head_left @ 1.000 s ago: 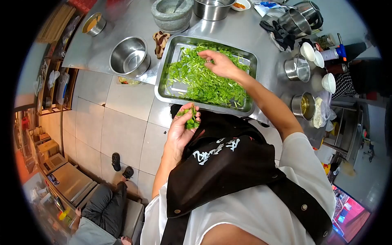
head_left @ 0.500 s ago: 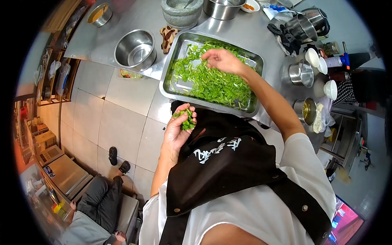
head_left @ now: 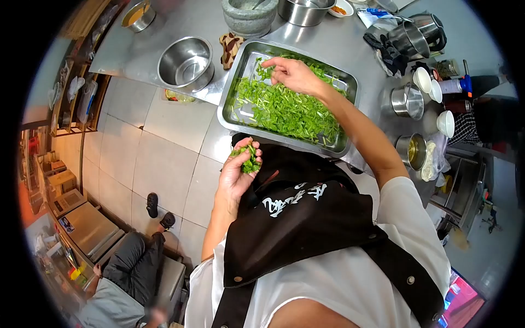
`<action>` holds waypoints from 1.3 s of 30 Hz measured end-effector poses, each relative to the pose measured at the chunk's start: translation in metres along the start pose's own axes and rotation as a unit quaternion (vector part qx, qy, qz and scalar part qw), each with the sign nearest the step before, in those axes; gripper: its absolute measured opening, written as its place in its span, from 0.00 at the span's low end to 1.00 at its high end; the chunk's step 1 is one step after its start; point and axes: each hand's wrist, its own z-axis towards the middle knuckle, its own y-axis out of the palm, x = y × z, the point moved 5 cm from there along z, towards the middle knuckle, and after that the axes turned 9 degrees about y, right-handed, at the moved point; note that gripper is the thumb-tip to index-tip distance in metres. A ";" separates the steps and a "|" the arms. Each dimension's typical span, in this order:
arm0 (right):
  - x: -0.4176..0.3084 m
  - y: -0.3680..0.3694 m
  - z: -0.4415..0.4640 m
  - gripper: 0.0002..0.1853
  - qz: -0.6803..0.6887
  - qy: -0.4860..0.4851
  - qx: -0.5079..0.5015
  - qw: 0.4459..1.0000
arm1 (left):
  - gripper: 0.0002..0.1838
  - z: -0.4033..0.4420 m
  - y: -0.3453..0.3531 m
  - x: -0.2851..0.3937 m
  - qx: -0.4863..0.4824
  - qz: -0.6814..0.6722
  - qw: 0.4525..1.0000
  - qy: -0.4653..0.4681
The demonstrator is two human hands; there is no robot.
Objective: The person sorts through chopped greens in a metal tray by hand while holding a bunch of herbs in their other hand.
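Observation:
My left hand [head_left: 236,174] is curled palm up in front of the black apron, closed around a clump of chopped green herbs [head_left: 251,162]. A rectangular metal tray [head_left: 227,101] lies at the table's near edge, with chopped leafy herbs [head_left: 290,112] spread across its bottom. Over the tray's far left part, my right hand [head_left: 295,75] hovers with its index finger stretched out and the other fingers partly bent. I see nothing held in it; the underside of its fingers is hidden.
A steel bowl [head_left: 186,63] stands left of the tray, beside a patterned cloth [head_left: 230,50]. Behind are a stone mortar [head_left: 249,19] and a steel pot [head_left: 306,12]. Several bowls and pots line the right side. Another person [head_left: 128,273] sits at lower left.
My right hand has moved slightly toward the tray's far left, and its index finger has straightened. My left hand stays closed on the herbs. The whole view has shifted a little.

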 end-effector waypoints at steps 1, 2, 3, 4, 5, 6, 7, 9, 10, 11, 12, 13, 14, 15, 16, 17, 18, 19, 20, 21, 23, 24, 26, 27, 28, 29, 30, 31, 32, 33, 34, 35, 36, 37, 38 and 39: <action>0.004 0.000 0.003 0.22 0.002 -0.013 0.008 1.000 | 0.16 0.000 0.000 -0.001 -0.002 -0.003 1.000 -0.003; 0.007 0.008 0.008 0.25 0.003 -0.016 -0.017 1.000 | 0.16 0.000 0.000 -0.002 -0.003 -0.006 1.000 -0.005; 0.002 0.014 0.011 0.26 -0.014 -0.042 -0.009 0.999 | 0.16 0.000 0.000 -0.003 -0.005 -0.009 1.000 -0.008; -0.002 0.021 0.014 0.27 -0.030 -0.067 -0.001 0.997 | 0.16 0.000 0.002 -0.003 -0.006 -0.004 1.000 -0.009; -0.006 0.030 0.018 0.28 -0.046 -0.092 0.008 0.995 | 0.16 0.001 0.006 -0.003 -0.007 0.001 1.000 -0.011; -0.013 0.038 0.023 0.32 -0.115 -0.120 0.045 0.985 | 0.16 0.002 0.010 -0.004 -0.008 0.006 1.000 -0.011; -0.011 0.042 0.021 0.32 -0.109 -0.132 0.031 0.985 | 0.16 0.004 0.014 -0.004 -0.013 0.005 1.000 -0.012; -0.012 0.052 0.015 0.32 -0.098 -0.160 -0.001 0.982 | 0.17 0.004 0.018 -0.002 -0.022 0.001 1.000 -0.009; -0.014 0.054 0.012 0.26 -0.073 -0.226 -0.028 0.971 | 0.17 0.003 0.017 0.000 -0.022 0.000 1.000 -0.005; -0.006 0.050 0.010 0.25 -0.063 -0.180 -0.017 0.982 | 0.17 0.002 0.016 0.001 -0.022 -0.003 1.000 0.000; -0.005 0.040 -0.001 0.23 -0.055 -0.133 -0.006 0.990 | 0.17 0.001 0.014 0.002 -0.023 -0.008 1.000 0.006; -0.002 0.029 -0.010 0.21 -0.046 -0.084 0.004 0.995 | 0.17 -0.001 0.010 0.001 -0.017 -0.014 1.000 0.009; 0.004 0.016 -0.014 0.20 -0.065 -0.054 0.044 0.995 | 0.17 -0.002 0.005 0.002 -0.011 -0.017 1.000 0.011; 0.011 0.009 -0.016 0.20 -0.054 -0.046 0.057 0.996 | 0.17 -0.003 0.001 0.003 -0.008 -0.017 1.000 0.012; 0.017 0.003 -0.018 0.20 -0.042 -0.038 0.072 0.996 | 0.18 -0.005 -0.005 0.003 0.007 -0.015 1.000 0.011; 0.022 -0.003 -0.019 0.20 -0.031 -0.030 0.087 0.995 | 0.18 -0.006 -0.007 0.003 0.009 -0.017 1.000 0.013; 0.028 -0.001 -0.017 0.23 -0.063 -0.023 0.072 0.995 | 0.18 -0.007 -0.009 0.002 0.012 -0.020 1.000 0.015; 0.030 0.004 -0.017 0.25 -0.069 -0.072 0.096 0.990 | 0.18 -0.007 -0.009 0.002 0.015 -0.024 0.999 0.017; 0.032 0.013 -0.016 0.26 -0.074 -0.122 0.120 0.982 | 0.18 -0.007 -0.008 0.002 0.012 -0.025 0.999 0.016; 0.029 0.019 -0.018 0.27 -0.079 -0.171 0.143 0.972 | 0.18 -0.006 -0.007 0.003 0.008 -0.027 0.999 0.015; 0.036 0.029 -0.017 0.28 -0.124 -0.161 0.108 0.973 | 0.19 -0.004 -0.002 0.005 0.001 -0.030 0.999 0.013; 0.034 0.031 -0.021 0.28 -0.118 -0.133 0.047 0.983 | 0.20 -0.003 0.000 0.006 -0.002 -0.032 0.999 0.013; 0.029 0.027 -0.031 0.25 -0.050 -0.080 -0.026 0.995 | 0.22 -0.004 -0.001 0.008 -0.005 -0.035 0.999 0.018; 0.030 0.018 -0.032 0.24 -0.056 -0.071 0.022 0.996 | 0.22 -0.004 -0.002 0.009 -0.008 -0.037 0.999 0.022; 0.032 0.008 -0.034 0.23 -0.062 -0.062 0.071 0.994 | 0.21 -0.004 -0.003 0.009 -0.011 -0.039 0.999 0.025; 0.032 -0.002 -0.035 0.21 -0.068 -0.053 0.120 0.989 | 0.21 -0.004 -0.006 0.008 -0.002 -0.040 0.999 0.024; 0.027 -0.009 -0.039 0.19 -0.071 -0.007 0.127 0.989 | 0.21 -0.005 -0.009 0.007 0.006 -0.040 0.999 0.023; 0.026 -0.007 -0.038 0.19 -0.068 -0.034 0.121 0.990 | 0.21 -0.006 -0.012 0.007 0.014 -0.039 0.999 0.022; 0.027 -0.002 -0.035 0.19 -0.064 -0.061 0.115 0.989 | 0.21 -0.006 -0.013 0.006 0.015 -0.037 0.999 0.021; 0.028 0.005 -0.032 0.18 -0.060 -0.087 0.108 0.988 | 0.22 -0.007 -0.014 0.006 0.015 -0.036 0.999 0.020; 0.023 0.017 -0.031 0.19 -0.040 -0.111 0.087 0.989 | 0.22 -0.006 -0.014 0.005 0.016 -0.034 0.999 0.020; 0.017 0.028 -0.031 0.20 -0.064 -0.142 0.086 0.984 | 0.21 -0.006 -0.012 0.005 0.013 -0.035 0.999 0.021; 0.008 0.038 -0.034 0.21 -0.089 -0.174 0.084 0.977 | 0.20 -0.006 -0.009 0.006 0.010 -0.036 0.999 0.023; -0.002 0.048 -0.037 0.22 -0.113 -0.205 0.082 0.969 | 0.19 -0.006 -0.007 0.006 0.008 -0.037 0.999 0.025; -0.009 0.056 -0.037 0.23 -0.117 -0.214 0.078 0.967 | 0.18 -0.005 -0.005 0.007 0.003 -0.035 0.999 0.025; -0.015 0.064 -0.037 0.23 -0.121 -0.224 0.074 0.964 | 0.18 -0.004 -0.002 0.008 -0.002 -0.033 0.999 0.026</action>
